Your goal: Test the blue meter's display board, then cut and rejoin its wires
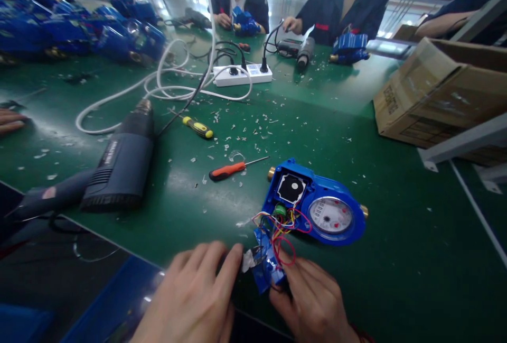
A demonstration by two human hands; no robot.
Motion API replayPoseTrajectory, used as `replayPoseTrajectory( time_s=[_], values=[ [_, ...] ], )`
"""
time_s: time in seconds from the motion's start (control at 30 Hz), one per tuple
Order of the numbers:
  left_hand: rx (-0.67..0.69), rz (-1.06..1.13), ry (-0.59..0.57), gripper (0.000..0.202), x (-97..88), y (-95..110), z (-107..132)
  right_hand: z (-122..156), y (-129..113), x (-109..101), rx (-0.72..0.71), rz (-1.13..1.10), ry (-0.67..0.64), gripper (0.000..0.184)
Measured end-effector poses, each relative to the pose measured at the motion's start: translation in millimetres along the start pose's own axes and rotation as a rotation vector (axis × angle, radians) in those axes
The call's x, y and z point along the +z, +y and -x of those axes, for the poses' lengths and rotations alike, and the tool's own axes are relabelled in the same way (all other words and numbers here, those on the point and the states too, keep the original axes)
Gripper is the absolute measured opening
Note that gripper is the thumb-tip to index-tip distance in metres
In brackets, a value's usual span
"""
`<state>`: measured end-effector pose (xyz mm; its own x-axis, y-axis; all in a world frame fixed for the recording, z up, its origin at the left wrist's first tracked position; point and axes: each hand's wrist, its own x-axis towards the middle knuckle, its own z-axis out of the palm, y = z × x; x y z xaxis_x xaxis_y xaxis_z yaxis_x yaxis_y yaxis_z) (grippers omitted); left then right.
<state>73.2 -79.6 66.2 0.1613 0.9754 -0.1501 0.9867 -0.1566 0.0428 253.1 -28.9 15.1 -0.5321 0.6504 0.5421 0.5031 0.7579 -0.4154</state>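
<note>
A blue water meter (pixel 348 195) lies on the green table, its small cover compartment open and its round dial facing up. Thin red, yellow, white and black wires run from that compartment to a bundle wrapped in shiny blue film (pixel 270 265) near the table's front edge. My right hand (pixel 312 295) grips this bundle from the right, thumb and fingers closed on it. On the other side, my left hand (pixel 198 279) has its fingers together, fingertips at a crumpled whitish film scrap (pixel 248 261) on the bundle's edge; its thumb is hidden.
Left of the meter lie an orange screwdriver (pixel 229 170), a yellow screwdriver (pixel 198 127) and a heat gun (pixel 122 163). A white power strip (pixel 242 75) with looping cables sits behind. At right stands a cardboard box (pixel 428 89). Several people work across the table.
</note>
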Motion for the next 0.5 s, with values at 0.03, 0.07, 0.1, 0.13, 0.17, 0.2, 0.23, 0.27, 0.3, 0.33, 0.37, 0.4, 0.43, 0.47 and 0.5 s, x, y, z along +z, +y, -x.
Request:
replayPoseTrajectory(
  time_s=[0.03,0.07,0.1,0.13,0.17,0.2,0.23,0.27,0.3,0.33,0.37,0.4,0.43,0.47,0.5],
  values=[
    [0.016,-0.013,-0.021,0.05,-1.7,0,-2,0,0,0,-0.003,-0.003,-0.004,0.04],
    [0.038,-0.023,-0.037,0.05,-2.7,-1,-3,1,-1,1,-0.003,-0.005,-0.007,0.039],
    [0.063,-0.033,-0.048,0.05,-3.3,-2,-5,1,-1,1,-0.006,-0.003,-0.01,0.039],
    [0.088,-0.041,-0.058,0.051,-3.6,-3,-6,2,-1,1,-0.009,0.004,-0.014,0.039],
    [0.114,-0.048,-0.065,0.052,-3.9,-4,-7,2,-1,2,-0.013,0.012,-0.022,0.039],
    [0.14,-0.053,-0.072,0.053,-4.6,-5,-9,2,-2,2,-0.016,0.021,-0.027,0.039],
    [0.156,-0.058,-0.082,0.053,-5.9,-5,-10,1,-2,2,-0.018,0.03,-0.033,0.038],
    [0.167,-0.061,-0.096,0.054,-7.9,-5,-12,1,-2,2,-0.019,0.037,-0.036,0.037],
    [0.174,-0.066,-0.113,0.054,-10.5,-4,-13,0,-2,2,-0.02,0.044,-0.038,0.036],
    [0.18,-0.067,-0.134,0.054,-13.4,-4,-15,-1,-2,1,-0.022,0.048,-0.039,0.035],
    [0.181,-0.067,-0.153,0.054,-16.3,-3,-16,-2,-2,1,-0.024,0.053,-0.042,0.034],
    [0.184,-0.063,-0.172,0.054,-18.8,-2,-17,-3,-2,0,-0.025,0.056,-0.05,0.034],
    [0.192,-0.06,-0.191,0.054,-20.6,-2,-18,-4,-2,-1,-0.024,0.055,-0.057,0.034],
    [0.2,-0.059,-0.209,0.055,-21.4,-2,-18,-5,-2,-1,-0.023,0.052,-0.064,0.034],
    [0.208,-0.061,-0.224,0.056,-21.5,-2,-19,-5,-1,-2,-0.02,0.048,-0.073,0.035]
  ],
)
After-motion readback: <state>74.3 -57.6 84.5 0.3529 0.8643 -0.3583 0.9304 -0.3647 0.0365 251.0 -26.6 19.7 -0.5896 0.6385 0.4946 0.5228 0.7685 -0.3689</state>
